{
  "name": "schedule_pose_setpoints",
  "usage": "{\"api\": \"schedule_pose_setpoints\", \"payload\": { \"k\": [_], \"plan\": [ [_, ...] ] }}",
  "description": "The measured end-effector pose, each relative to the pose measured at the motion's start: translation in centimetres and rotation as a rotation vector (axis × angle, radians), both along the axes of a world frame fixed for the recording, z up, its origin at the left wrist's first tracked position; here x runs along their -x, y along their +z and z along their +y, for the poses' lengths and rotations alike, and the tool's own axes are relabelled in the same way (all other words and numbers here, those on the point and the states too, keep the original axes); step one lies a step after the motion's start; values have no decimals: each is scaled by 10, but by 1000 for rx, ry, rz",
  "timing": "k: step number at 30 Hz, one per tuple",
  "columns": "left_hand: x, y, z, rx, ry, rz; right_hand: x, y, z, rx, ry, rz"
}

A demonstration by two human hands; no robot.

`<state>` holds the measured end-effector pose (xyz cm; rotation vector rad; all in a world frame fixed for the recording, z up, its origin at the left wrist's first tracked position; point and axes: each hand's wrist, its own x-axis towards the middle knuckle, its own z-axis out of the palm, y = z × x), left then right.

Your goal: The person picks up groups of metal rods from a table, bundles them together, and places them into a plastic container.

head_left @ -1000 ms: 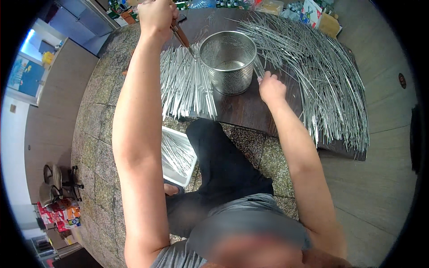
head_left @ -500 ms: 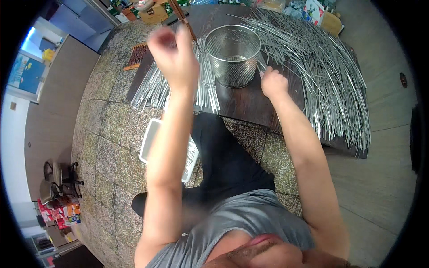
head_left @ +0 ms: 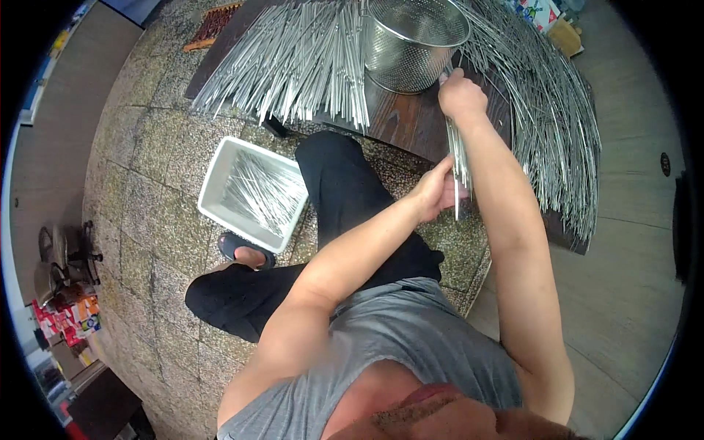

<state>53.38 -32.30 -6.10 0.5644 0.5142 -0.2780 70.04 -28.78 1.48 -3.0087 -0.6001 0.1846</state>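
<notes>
My right hand (head_left: 463, 95) is closed around the upper part of a bundle of thin metal skewers (head_left: 457, 150), beside the basket and over the table's near edge. The bundle points down toward me. My left hand (head_left: 436, 192) is at its lower end, palm turned up and fingers stretched out behind the skewers, which partly cover them. A perforated metal basket (head_left: 407, 62) stands upright on the dark wooden table (head_left: 400, 117). To its left lies a spread of loose skewers (head_left: 293, 66), and a larger heap of skewers (head_left: 554, 139) covers the right side.
On the floor at my left is a white plastic tub (head_left: 213, 192) with more skewers in it. My foot in a dark sandal (head_left: 249, 253) is next to the tub. A wood-framed item (head_left: 213, 28) lies past the table's left edge. An office chair (head_left: 62, 260) stands far left.
My left hand has come down and right from above the left skewers to the bundle's lower end. The bundle now reaches past the table edge. My view has tilted down, showing more of the tub.
</notes>
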Motion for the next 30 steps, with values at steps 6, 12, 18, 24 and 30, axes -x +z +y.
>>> {"api": "schedule_pose_setpoints", "payload": {
  "k": [6, 12, 18, 24, 30],
  "plan": [
    [-6, 2, 0, 194, 69, -39, 9, 2, 6, 11, -26, 4],
    [-1, 11, -3, 214, 83, -43, 13, -6, 3, -27, -25, -28],
    [-5, 13, -18, 139, 143, 78, 17, -17, 1, -115, -9, -163],
    [-3, 16, -19, 79, 153, 120, 20, -19, -1, -202, -64, -147],
    [-1, 25, -18, 117, 179, 133, 23, -30, -8, -222, 48, -293]
  ]
}}
